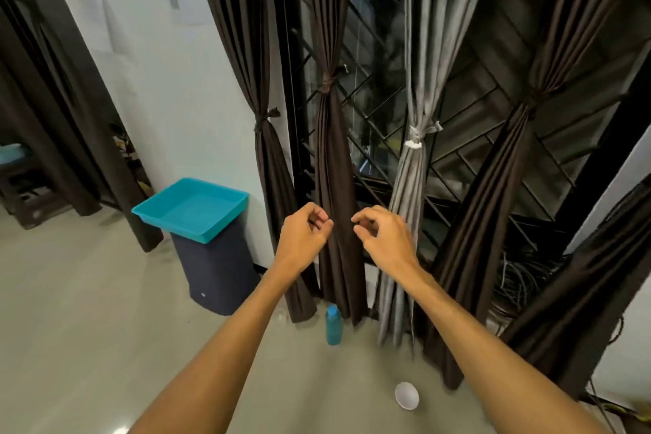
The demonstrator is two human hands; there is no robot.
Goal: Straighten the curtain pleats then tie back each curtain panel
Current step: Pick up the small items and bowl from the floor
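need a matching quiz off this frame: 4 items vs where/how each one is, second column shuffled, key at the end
Things
1. teal tray
2. blue bottle
3. white bowl
4. grey curtain

Place or state
A. tied with a white band
B. on the floor, lowest in the frame
C. on top of the dark bin
D. upright at the foot of the brown curtain just left of the grey one

Pairs: 1-C, 2-D, 3-B, 4-A

Home room: tied-back curtain panels (333, 137) at barred window (380, 88), tiled floor (88, 310), teal tray (192, 210) on bin (218, 275).
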